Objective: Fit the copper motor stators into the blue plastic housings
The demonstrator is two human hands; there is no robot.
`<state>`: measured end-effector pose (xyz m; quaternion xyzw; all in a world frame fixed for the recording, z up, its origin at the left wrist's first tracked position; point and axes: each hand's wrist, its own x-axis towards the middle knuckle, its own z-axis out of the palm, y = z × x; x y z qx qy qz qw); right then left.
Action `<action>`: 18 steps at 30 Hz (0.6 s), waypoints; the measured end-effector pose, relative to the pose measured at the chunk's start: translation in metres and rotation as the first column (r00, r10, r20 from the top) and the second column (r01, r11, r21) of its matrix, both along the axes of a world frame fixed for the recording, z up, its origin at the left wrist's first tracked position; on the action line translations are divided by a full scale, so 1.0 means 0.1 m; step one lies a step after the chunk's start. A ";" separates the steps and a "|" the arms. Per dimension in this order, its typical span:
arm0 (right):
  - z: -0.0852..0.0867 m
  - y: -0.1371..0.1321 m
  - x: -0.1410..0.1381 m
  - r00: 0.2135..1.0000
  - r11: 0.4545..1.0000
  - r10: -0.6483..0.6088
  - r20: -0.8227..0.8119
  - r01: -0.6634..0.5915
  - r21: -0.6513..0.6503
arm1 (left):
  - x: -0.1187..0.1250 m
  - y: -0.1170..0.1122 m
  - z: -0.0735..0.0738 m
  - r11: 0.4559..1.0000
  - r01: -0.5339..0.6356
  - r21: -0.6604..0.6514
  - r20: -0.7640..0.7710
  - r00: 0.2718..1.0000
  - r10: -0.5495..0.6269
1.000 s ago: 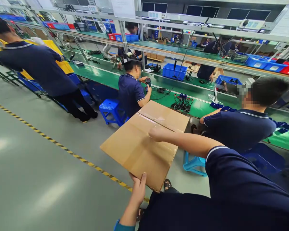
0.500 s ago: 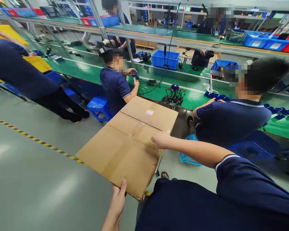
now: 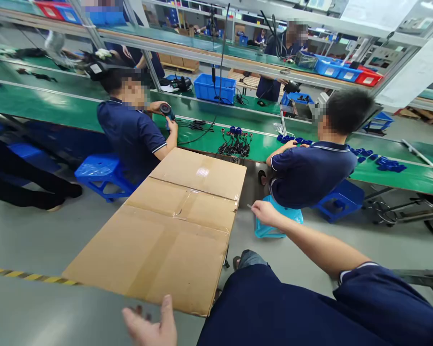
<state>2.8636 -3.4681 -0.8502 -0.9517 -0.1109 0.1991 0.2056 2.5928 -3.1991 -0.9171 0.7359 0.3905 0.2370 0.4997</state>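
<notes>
A flat brown cardboard box [image 3: 155, 226] lies in front of me, with taped seams across its top. Off its near edge, my left hand [image 3: 153, 322] is open, thumb and fingers spread; whether it touches the cardboard I cannot tell. To the right of the box, my right hand [image 3: 266, 212] is closed in a pinch on a small pale strip [image 3: 250, 206], which looks like a bit of tape. That hand is clear of the cardboard, above a light blue stool [image 3: 274, 229]. What supports the box is mostly hidden.
Two seated co-workers [image 3: 130, 129] [image 3: 320, 163] work at a green bench [image 3: 261, 144] beyond the box. Black cables and dark blue parts lie on it. A blue stool [image 3: 101, 170] stands at left. Yellow-black tape [image 3: 29, 276] marks the floor.
My right hand has come off the cardboard and moved right with the pale strip. My left hand has let go of the near edge and spread its fingers. The view has swung right.
</notes>
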 end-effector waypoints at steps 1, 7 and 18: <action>-0.02 -0.02 0.15 0.996 0.995 -0.086 -0.018 0.087 0.051 | 0.05 0.05 0.14 0.999 -0.034 0.030 0.065 0.997 0.032; -0.22 0.09 0.79 0.974 0.948 -0.186 -0.127 0.212 0.237 | 1.38 -0.15 1.00 0.714 0.304 -0.631 0.315 0.941 -0.122; -0.59 0.23 0.78 0.999 0.932 0.007 -0.040 0.008 0.361 | 3.23 -0.48 0.88 0.389 -0.228 -0.893 -0.159 0.966 0.202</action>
